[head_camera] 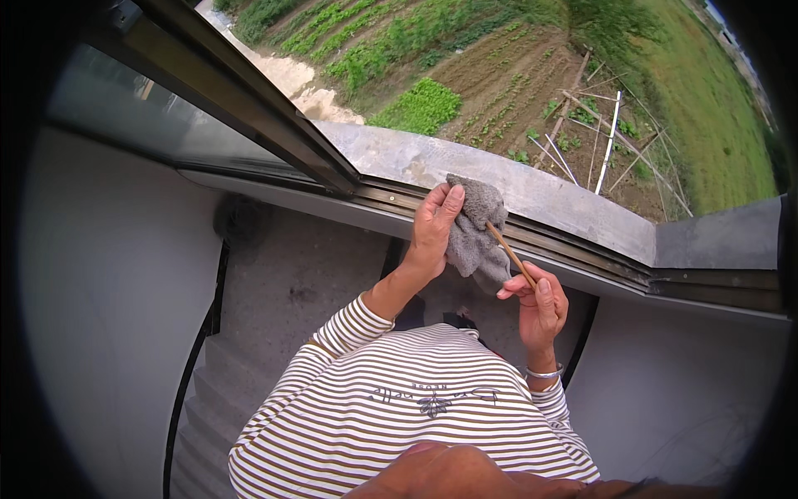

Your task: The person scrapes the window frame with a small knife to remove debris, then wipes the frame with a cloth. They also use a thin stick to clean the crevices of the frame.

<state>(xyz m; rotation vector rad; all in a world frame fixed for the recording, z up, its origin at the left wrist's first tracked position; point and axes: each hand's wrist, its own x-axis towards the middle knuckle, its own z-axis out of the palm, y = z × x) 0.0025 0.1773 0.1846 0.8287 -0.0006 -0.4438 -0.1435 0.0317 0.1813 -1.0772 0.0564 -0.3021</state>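
Observation:
My left hand (434, 226) grips a grey terry cloth (475, 206) by its left side, thumb on top. The cloth hangs bunched over the inner edge of the window track (573, 240). Between the thumb and fingers of my right hand (543, 304) is a thin wooden stick (512, 254), possibly a chopstick. It slants up to the left, and its far tip meets the cloth; whether the tip is wrapped in it is hidden. Both hands are above the near side of the sill.
A dark metal window sash (249, 93) stands at the left. Beyond the track runs a grey outer ledge (430, 156), with a vegetable plot (492, 93) below outside. Grey stairs (218, 399) descend at lower left beside a concrete floor (312, 274). A dark round bundle (240, 218) sits by the wall.

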